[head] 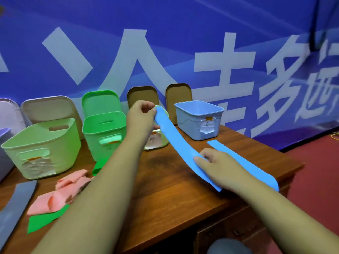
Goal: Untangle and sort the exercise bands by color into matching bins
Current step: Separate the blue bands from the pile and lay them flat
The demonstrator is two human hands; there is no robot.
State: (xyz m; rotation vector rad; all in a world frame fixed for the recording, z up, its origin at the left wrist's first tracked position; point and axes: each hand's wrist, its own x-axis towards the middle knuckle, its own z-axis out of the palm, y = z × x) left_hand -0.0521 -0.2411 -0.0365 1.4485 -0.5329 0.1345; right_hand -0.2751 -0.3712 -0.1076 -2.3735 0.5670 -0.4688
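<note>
A long blue exercise band stretches across the wooden table. My left hand pinches its upper end, raised in front of a pale bin that my arm mostly hides. My right hand pinches the band lower down near the table, and the band's tail runs on behind that hand towards the table's right edge. A blue bin stands just right of the raised end. A pink band, a green band and a grey band lie at the left.
A light green bin and a brighter green bin stand at the left, with lids leaning behind them against a blue banner. A purple bin edge shows at the far left. The table's right edge drops to a red floor.
</note>
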